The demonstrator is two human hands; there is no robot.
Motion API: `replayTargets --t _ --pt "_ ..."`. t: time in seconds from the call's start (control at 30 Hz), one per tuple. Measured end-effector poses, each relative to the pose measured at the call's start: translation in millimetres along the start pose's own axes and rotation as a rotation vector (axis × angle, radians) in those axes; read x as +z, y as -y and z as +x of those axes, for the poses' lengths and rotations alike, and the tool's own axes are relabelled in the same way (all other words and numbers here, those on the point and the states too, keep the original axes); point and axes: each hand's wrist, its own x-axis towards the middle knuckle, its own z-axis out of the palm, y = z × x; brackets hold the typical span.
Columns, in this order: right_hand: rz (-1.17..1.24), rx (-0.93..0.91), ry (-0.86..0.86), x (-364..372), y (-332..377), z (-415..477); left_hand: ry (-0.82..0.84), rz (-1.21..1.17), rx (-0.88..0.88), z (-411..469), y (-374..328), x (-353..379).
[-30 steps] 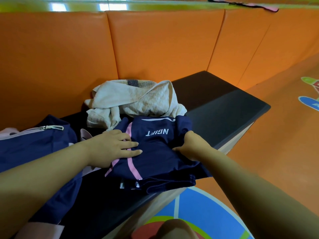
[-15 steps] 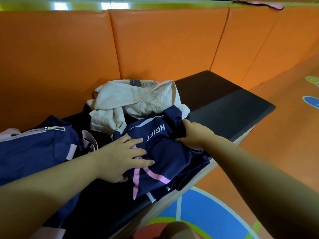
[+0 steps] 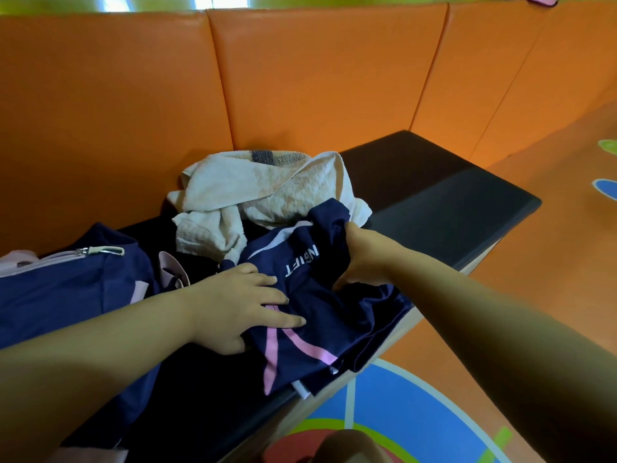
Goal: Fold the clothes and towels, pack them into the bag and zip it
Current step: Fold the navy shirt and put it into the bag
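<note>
A navy garment (image 3: 337, 322) with pink stripes and white lettering lies on the black bench (image 3: 450, 208), partly over its front edge. My left hand (image 3: 240, 309) presses flat on the garment's left part, fingers spread. My right hand (image 3: 364, 259) grips the garment's right edge, bunching the cloth. Behind it sits a crumpled cream towel (image 3: 267, 192). A navy bag (image 3: 66, 289) with pink trim and a silver zip pull lies at the left, its zip open a little.
Orange padded wall panels (image 3: 300, 78) back the bench. The bench surface continues to the right of the towel. An orange floor with blue and green markings (image 3: 400, 412) lies below the front edge. A knee shows at the bottom.
The garment has been turned and pulled toward the bench's front edge. My right hand has shifted from resting on it to gripping its right edge; my left hand slid down across it.
</note>
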Motion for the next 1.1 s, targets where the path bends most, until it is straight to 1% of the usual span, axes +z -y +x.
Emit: replayTargets --t 0.03,0.07,0.1,0.17,0.2,0.27,0.3,0.37,0.4,0.43,0.47,0.5,0.57,0.6,0.63,0.67,0.73,0.8,0.87,0.9,1.0,1.07,1.1 --pt "-0.057 -0.030 -0.012 -1 3 1 -0.070 -0.004 0.008 -3 1 7" --pt "-0.108 -0.060 -0.035 -3 6 2 -0.065 -0.047 0.002 -4 -4 2" --pt "-0.157 -0.092 -0.067 -5 7 4 -0.101 -0.078 0.033 -3 -9 -1" --pt "-0.288 -0.169 -0.169 -6 8 7 -0.137 -0.234 0.023 -2 -12 -7" --pt "-0.366 -0.206 -0.241 -6 10 7 -0.198 -0.290 0.019 -2 -12 -8" --pt "-0.489 -0.265 -0.367 -1 14 8 -0.368 -0.248 -0.018 0 -8 -7" --pt "-0.525 -0.297 -0.420 4 16 8 -0.471 -0.186 -0.051 1 -5 -6" --pt "-0.559 -0.364 -0.549 17 17 2 -0.662 -0.087 -0.199 4 1 -8" --pt "-0.557 -0.387 -0.626 23 18 -2 -0.716 -0.065 -0.287 6 5 -11" --pt "-0.543 -0.408 -0.706 29 18 -5 -0.730 -0.090 -0.383 8 8 -15" --pt "-0.528 -0.432 -0.764 33 18 -8 -0.709 -0.135 -0.459 11 12 -17" --pt "-0.513 -0.459 -0.806 39 17 -12 -0.625 -0.182 -0.501 14 15 -20" --pt "-0.470 -0.507 -0.865 46 18 -20 -0.365 -0.217 -0.535 23 20 -23" --pt "-0.431 -0.525 -0.867 48 20 -25 -0.256 -0.224 -0.522 28 22 -23" --pt "-0.395 -0.541 -0.864 50 19 -28 -0.186 -0.245 -0.500 33 24 -25" --pt "-0.361 -0.544 -0.847 51 19 -31 -0.172 -0.280 -0.466 37 25 -25" --pt "-0.302 -0.487 -0.754 47 18 -37 -0.227 -0.326 -0.355 42 25 -25" --pt "-0.223 -0.378 -0.567 34 17 -42 -0.267 -0.323 -0.286 42 22 -24" --pt "-0.215 -0.287 -0.382 21 22 -47 -0.319 -0.288 -0.240 39 17 -18" --pt "-0.239 -0.282 -0.353 19 25 -49 -0.348 -0.266 -0.225 37 14 -14" --pt "-0.325 -0.304 -0.353 24 32 -60 -0.442 -0.164 -0.191 31 8 1" --pt "-0.351 -0.309 -0.309 30 38 -72 -0.462 -0.138 -0.184 24 4 6" --pt "-0.353 -0.302 -0.261 32 39 -79 -0.458 -0.142 -0.173 20 3 8"
